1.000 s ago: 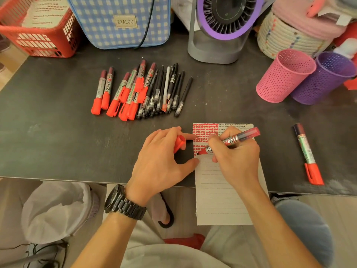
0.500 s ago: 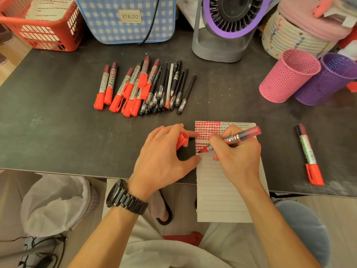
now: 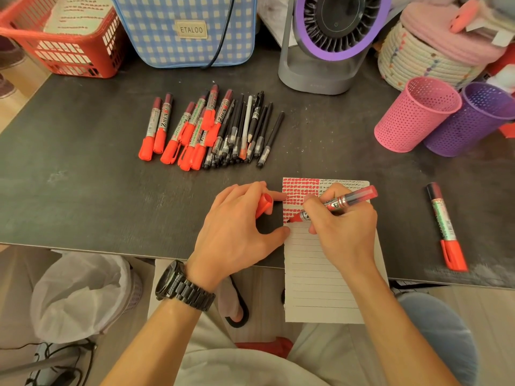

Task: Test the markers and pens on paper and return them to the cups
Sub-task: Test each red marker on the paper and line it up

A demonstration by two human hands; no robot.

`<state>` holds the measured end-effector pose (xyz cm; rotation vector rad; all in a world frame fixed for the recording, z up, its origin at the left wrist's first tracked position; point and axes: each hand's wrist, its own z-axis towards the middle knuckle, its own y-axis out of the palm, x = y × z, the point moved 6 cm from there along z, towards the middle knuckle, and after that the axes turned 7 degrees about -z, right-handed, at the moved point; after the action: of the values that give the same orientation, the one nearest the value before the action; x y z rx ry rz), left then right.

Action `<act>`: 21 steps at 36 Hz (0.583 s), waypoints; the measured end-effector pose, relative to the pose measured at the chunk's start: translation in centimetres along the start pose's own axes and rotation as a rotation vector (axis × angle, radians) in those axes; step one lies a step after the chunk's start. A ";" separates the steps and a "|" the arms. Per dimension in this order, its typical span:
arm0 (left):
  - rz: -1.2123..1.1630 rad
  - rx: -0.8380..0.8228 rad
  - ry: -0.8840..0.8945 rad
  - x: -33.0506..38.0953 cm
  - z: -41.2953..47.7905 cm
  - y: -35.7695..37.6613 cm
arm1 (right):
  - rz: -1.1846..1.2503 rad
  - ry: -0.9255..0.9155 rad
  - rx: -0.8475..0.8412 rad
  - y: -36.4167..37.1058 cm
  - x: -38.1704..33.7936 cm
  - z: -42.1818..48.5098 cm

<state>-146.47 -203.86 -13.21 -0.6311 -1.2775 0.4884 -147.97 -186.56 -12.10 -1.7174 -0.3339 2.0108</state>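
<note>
My right hand (image 3: 344, 229) grips an uncapped red marker (image 3: 348, 201), its tip touching the lined paper (image 3: 317, 274) just below rows of red marks. My left hand (image 3: 237, 232) holds the marker's red cap (image 3: 264, 205) in curled fingers while its fingertip and thumb rest on the paper's left edge. Several capped red markers (image 3: 178, 129) and black pens (image 3: 245, 132) lie in a pile further back. One capped red marker (image 3: 446, 227) lies alone at the right. A pink cup (image 3: 412, 115) and a purple cup (image 3: 468, 121) stand at the back right.
A red basket (image 3: 64, 40), a blue checked bag (image 3: 184, 29), a purple-rimmed fan (image 3: 328, 43) and a woven basket (image 3: 423, 51) line the back of the dark table (image 3: 83, 176). The paper overhangs the table's front edge. A lined bin (image 3: 83, 296) stands below.
The marker tip has shifted slightly along the paper's left edge. Both hands stay in place, and the view has tilted a little.
</note>
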 end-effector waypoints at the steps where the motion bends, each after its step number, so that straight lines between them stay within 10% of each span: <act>1: 0.001 -0.002 0.000 0.0 0.0 0.0 | 0.004 -0.003 0.002 0.0 0.0 0.0; 21: 0.029 -0.008 -0.001 -0.1 0.0 0.1 | 0.060 0.028 0.021 -0.1 0.6 0.0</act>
<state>-146.47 -203.87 -13.34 -0.6577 -1.2733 0.5079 -148.01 -186.15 -12.57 -1.7605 -0.2543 2.0228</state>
